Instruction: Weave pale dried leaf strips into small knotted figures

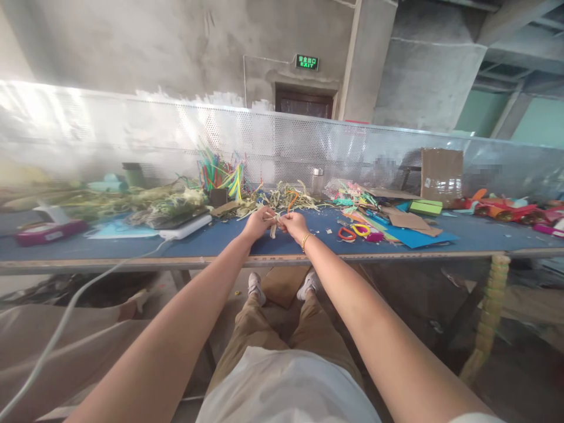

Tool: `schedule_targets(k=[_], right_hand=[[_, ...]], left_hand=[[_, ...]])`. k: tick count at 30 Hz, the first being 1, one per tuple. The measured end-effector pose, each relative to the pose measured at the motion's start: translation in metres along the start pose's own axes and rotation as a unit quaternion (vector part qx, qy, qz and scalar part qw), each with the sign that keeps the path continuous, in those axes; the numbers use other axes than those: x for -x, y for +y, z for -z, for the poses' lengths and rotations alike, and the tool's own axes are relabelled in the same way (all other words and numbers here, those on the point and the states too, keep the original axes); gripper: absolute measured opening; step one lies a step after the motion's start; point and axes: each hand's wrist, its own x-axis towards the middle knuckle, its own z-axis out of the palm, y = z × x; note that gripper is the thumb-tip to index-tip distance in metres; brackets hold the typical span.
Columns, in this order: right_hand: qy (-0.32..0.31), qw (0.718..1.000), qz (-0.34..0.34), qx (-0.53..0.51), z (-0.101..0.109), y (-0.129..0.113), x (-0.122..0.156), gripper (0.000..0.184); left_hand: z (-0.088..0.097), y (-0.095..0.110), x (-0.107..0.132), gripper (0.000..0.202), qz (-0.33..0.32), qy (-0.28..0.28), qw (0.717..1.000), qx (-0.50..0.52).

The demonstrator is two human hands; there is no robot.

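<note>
My left hand (257, 224) and my right hand (294, 224) meet just above the near part of the blue tabletop (315, 238). Between them is a pale strip (273, 231) like dried plant husk, with its loose end hanging down. Fingers of both hands are pinched closed on this strip. A gold bracelet (305, 239) circles my right wrist. Just behind the hands, a heap of pale husk strips (284, 197) lies on the table, with an orange pipe cleaner (292, 201) in it.
A bundle of coloured pipe cleaners (215, 175) stands behind to the left, near a white power strip (187, 227) with a trailing cable. Scissors with yellow handles (361, 230), red-handled scissors (346, 234) and blue card (425, 236) lie right. A bottle (317, 182) stands by the perforated screen (264, 132).
</note>
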Motion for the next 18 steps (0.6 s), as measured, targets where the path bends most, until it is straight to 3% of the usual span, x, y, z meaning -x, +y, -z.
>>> schedule_targets(k=[7,18], right_hand=[[-0.007,1.0,0.002,0.011,0.002,-0.0005,0.0012,0.011],[-0.012,1.0,0.005,0.017,0.0031,-0.0004,0.0012,0.011]], left_hand=[[0.001,-0.0026,-0.0014,0.025,-0.014,-0.033,0.999,0.012],[0.0024,-0.0055,-0.0015,0.021,-0.05,-0.021,0.997,-0.061]])
